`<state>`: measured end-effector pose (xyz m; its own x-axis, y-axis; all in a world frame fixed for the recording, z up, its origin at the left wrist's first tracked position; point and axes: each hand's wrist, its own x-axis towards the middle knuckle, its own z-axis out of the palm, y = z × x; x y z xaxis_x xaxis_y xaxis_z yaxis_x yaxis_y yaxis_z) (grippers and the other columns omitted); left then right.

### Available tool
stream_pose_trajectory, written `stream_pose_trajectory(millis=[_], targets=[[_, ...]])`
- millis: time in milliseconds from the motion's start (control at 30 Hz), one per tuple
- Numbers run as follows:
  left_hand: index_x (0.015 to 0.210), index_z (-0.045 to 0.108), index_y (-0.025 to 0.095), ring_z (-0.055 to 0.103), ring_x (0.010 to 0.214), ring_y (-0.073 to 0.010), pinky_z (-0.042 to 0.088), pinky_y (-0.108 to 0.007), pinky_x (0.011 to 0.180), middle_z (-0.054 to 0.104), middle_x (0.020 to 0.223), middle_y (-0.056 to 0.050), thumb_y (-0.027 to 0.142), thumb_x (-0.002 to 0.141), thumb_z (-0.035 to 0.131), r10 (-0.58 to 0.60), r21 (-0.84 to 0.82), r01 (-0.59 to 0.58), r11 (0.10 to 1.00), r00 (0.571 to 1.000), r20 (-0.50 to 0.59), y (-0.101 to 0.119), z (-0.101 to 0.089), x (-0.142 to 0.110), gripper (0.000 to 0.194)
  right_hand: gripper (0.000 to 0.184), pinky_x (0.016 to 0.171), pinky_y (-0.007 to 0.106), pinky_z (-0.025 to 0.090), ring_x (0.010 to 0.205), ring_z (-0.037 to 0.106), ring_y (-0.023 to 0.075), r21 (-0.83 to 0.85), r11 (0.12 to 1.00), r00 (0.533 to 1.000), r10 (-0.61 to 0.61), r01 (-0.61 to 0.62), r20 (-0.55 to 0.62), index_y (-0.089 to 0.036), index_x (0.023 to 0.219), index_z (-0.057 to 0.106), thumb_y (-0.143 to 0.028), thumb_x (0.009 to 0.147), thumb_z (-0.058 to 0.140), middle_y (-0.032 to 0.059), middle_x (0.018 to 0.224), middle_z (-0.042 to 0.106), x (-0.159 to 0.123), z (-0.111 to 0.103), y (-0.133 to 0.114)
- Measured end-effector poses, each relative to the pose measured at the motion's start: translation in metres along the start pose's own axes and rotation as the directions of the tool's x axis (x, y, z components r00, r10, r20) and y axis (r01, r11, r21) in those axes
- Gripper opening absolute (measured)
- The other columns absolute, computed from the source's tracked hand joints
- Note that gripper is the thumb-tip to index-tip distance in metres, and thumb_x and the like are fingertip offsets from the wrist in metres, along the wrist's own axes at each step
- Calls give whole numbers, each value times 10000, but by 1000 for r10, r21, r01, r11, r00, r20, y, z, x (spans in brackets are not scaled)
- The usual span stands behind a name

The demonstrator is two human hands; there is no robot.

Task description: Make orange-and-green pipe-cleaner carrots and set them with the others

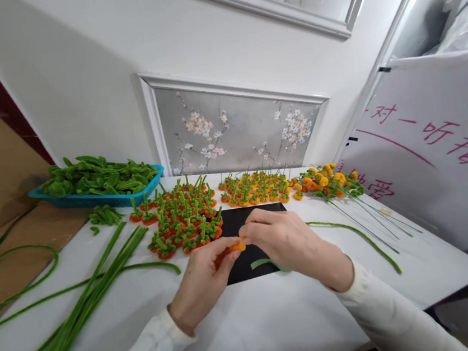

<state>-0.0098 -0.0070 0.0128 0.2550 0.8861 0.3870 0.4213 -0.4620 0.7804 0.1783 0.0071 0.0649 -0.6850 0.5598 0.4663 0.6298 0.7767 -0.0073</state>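
Note:
My left hand (199,283) pinches a small orange chenille piece (237,247) between thumb and fingers. At the piece's right end the closed fingertips of my right hand (283,240) meet it, partly hiding it. Both hands are above a black mat (239,273). On the mat, under my right hand, lies a strip of light green tape (261,263). Just behind my hands stand rows of orange chenille pieces with green stems (186,217). Farther right are yellow-orange ones with thin stems (256,187).
A blue tray (97,199) heaped with green chenille leaves (99,177) stands back left. Long green chenille stems (80,311) cross the left side of the white table (243,332). Finished-looking orange flower sprigs (327,179) lie back right, near a single green stem (363,234). A panelled wall closes the back.

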Motion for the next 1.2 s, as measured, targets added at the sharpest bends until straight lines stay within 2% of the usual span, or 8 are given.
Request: stream_pose_trajectory(millis=[167, 400, 533, 733, 900, 1000, 1100, 1200], targets=[[954, 677, 194, 646, 716, -169, 492, -241, 625, 725, 859, -33, 229, 857, 519, 17, 47, -17, 999, 1000, -6, 2, 0, 0, 189, 176, 649, 208, 375, 752, 568, 106, 76, 996, 998, 55, -55, 4, -197, 909, 645, -235, 940, 476, 21, 870, 599, 13, -2, 8], [977, 659, 198, 658, 810, -173, 516, -253, 720, 715, 924, -29, 220, 840, 555, -32, -54, 30, 998, 999, -34, 1, 0, -2, 173, 150, 636, 202, 360, 708, 563, 105, 268, 959, 996, 77, -88, 51, -197, 842, 666, -247, 907, 540, 6, 778, 629, 20, 10, 24], [935, 646, 187, 652, 802, -165, 533, -250, 728, 701, 892, -25, 238, 816, 593, -66, -129, 53, 990, 993, -100, 0, 2, -1, 139, 156, 604, 205, 335, 659, 545, 103, 291, 948, 990, 107, -129, 90, -187, 804, 659, -183, 888, 528, 2, 719, 623, 16, 17, 24], [1024, 664, 190, 666, 893, -201, 552, -313, 805, 718, 1010, -56, 247, 784, 619, -101, -165, 71, 984, 978, -181, 0, 1, 2, 250, 209, 586, 207, 314, 633, 518, 101, 248, 954, 983, 140, -166, 118, -172, 738, 588, -214, 918, 490, -5, 684, 592, 5, 19, 16], [1048, 692, 191, 637, 1002, -221, 520, -344, 882, 703, 1086, -70, 233, 798, 595, -40, -105, 19, 994, 979, -198, -3, 1, 4, 272, 169, 584, 230, 305, 663, 553, 118, 116, 986, 984, 106, -123, 141, -175, 818, 578, -192, 933, 455, 14, 751, 612, -6, 18, 3], [1059, 690, 199, 634, 977, -197, 522, -296, 843, 699, 1058, -58, 220, 818, 571, -27, -72, 13, 997, 980, -197, -4, 0, 3, 269, 161, 515, 251, 252, 628, 545, 117, 11, 996, 983, 81, -84, 164, -173, 813, 566, -182, 928, 454, 15, 753, 606, -10, 13, -7], [1054, 691, 206, 638, 839, -168, 519, -246, 721, 692, 950, -44, 203, 836, 545, 2, 13, 0, 1000, 985, -175, -2, -2, 2, 263, 138, 471, 274, 186, 609, 539, 116, -60, 997, 986, 65, -56, 156, -179, 830, 570, -171, 921, 466, 15, 760, 602, -11, 7, -15], [1020, 699, 220, 609, 719, -151, 485, -229, 629, 664, 835, -24, 180, 839, 526, 63, 113, -49, 992, 991, -121, 2, -4, 2, 253, 132, 470, 263, 193, 647, 548, 115, -82, 996, 991, 37, -27, 130, -199, 889, 586, -132, 911, 475, 15, 790, 603, -9, 3, -17]])
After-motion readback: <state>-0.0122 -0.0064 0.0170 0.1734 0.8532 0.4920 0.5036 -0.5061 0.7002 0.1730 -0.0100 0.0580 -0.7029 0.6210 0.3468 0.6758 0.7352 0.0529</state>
